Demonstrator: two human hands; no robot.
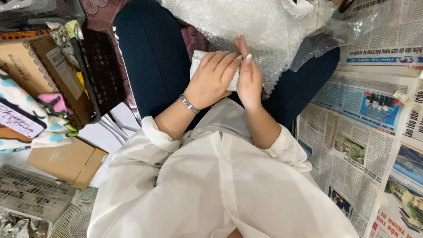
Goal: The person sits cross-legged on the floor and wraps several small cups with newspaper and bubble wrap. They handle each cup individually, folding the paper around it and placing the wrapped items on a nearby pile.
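Observation:
My left hand (212, 78), with a silver bracelet at the wrist, lies curled over a small white bubble-wrapped bundle (197, 61) on my lap. My right hand (249, 76) presses flat against the bundle's right side, fingers straight and pointing away from me. Both hands hold the bundle between them. A large sheet of clear bubble wrap (246, 20) spreads over my knees just beyond the hands, and the bundle looks wrapped in its near end. I sit cross-legged in dark trousers (152, 53) and a white shirt (220, 185).
Newspaper sheets (370, 123) cover the floor on the right. At left stand a black plastic basket (99, 75), a brown cardboard box (31, 66), a polka-dot pouch (26, 114), a flat cardboard piece (66, 161) and grey mesh trays (31, 194).

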